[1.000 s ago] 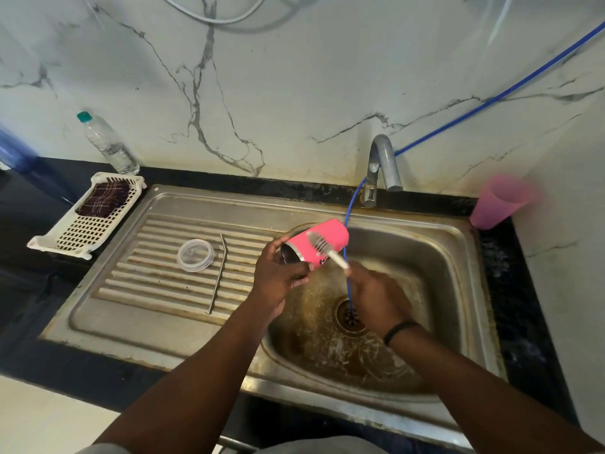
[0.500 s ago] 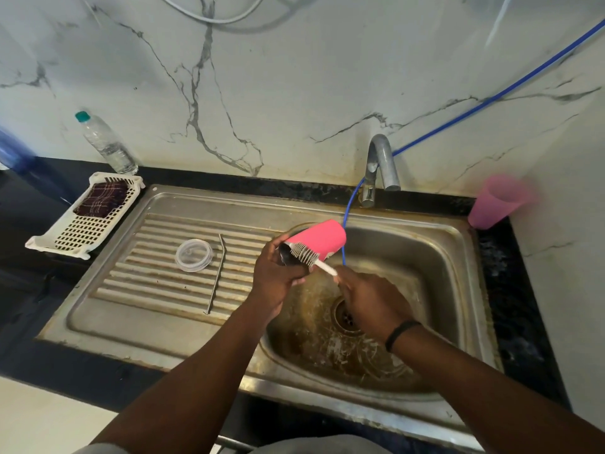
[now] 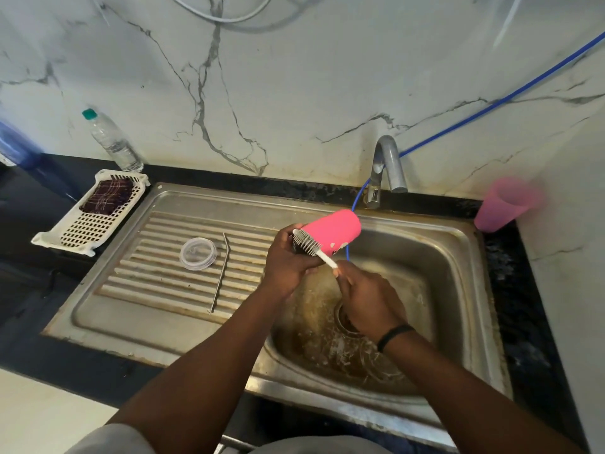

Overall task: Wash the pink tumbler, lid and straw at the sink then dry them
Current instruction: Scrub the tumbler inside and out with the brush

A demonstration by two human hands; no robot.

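The pink tumbler (image 3: 334,231) lies on its side above the sink basin (image 3: 435,276), mouth toward the left, held by my left hand (image 3: 288,260) at its open end. My right hand (image 3: 366,299) grips the white handle of a bristle brush (image 3: 309,244), whose head rests at the tumbler's mouth, against the outer rim. The clear round lid (image 3: 198,253) lies flat on the ribbed drainboard. Just right of it lies the thin metal straw (image 3: 220,273), bent at its far end.
A steel tap (image 3: 386,168) stands behind the basin, with a blue hose (image 3: 491,108) running down into the drain. A pale pink plastic cup (image 3: 504,204) sits at the right corner. A white basket (image 3: 88,221) with a checked cloth and a water bottle (image 3: 111,142) stand left.
The brush head has slid left along the tumbler's side from its middle to the mouth end. The tumbler stays in my left hand over the basin.
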